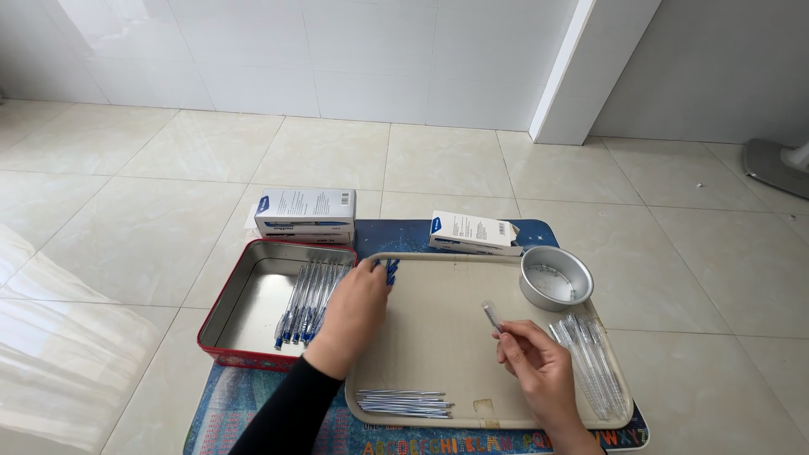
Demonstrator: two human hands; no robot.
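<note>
My left hand [354, 312] reaches over the edge between the red metal tin [240, 291] and the beige tray [438, 337], its fingers closed on a blue pen cap or pen end [390, 270]. Assembled blue pens [308, 302] lie side by side in the tin. My right hand [535, 358] hovers over the tray and pinches a small clear pen part [491, 317] between thumb and fingers. Clear pen barrels [587, 362] lie at the tray's right edge. A bundle of thin refills [404, 404] rests at the tray's front.
A round metal pan [554, 276] sits on the tray's far right corner. Two white and blue cartons [305, 212] [472, 232] lie behind the tin and tray. Everything rests on a blue printed mat [253, 404] on a pale tiled floor; a white wall corner [581, 76] stands behind.
</note>
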